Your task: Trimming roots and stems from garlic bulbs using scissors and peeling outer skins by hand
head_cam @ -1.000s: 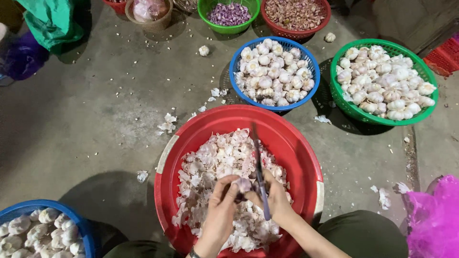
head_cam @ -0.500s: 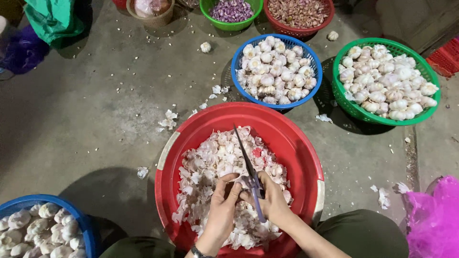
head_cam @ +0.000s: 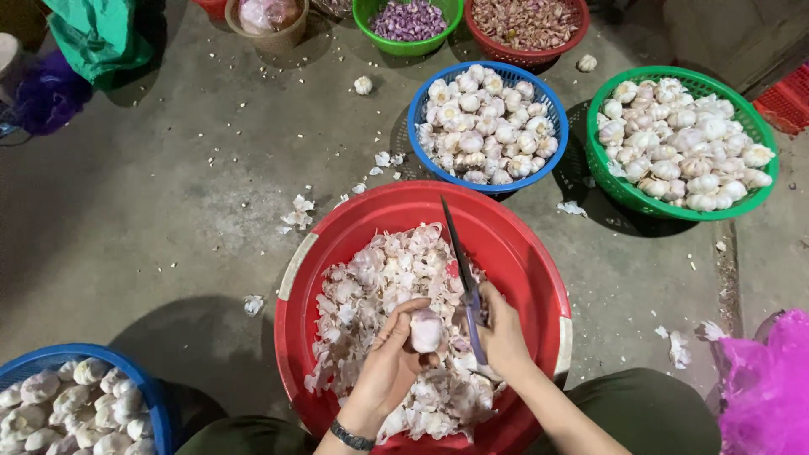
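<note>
Your left hand (head_cam: 389,364) grips a garlic bulb (head_cam: 426,330) over the near middle of the red basin (head_cam: 522,244), above the heap of peelings (head_cam: 371,282). Your right hand (head_cam: 504,337) is closed on a long knife (head_cam: 459,261), its blade pointing far toward the rim. Just past that rim sits the blue basket (head_cam: 421,143); the green basket (head_cam: 602,168) stands far right. Open concrete floor (head_cam: 152,219) lies left.
</note>
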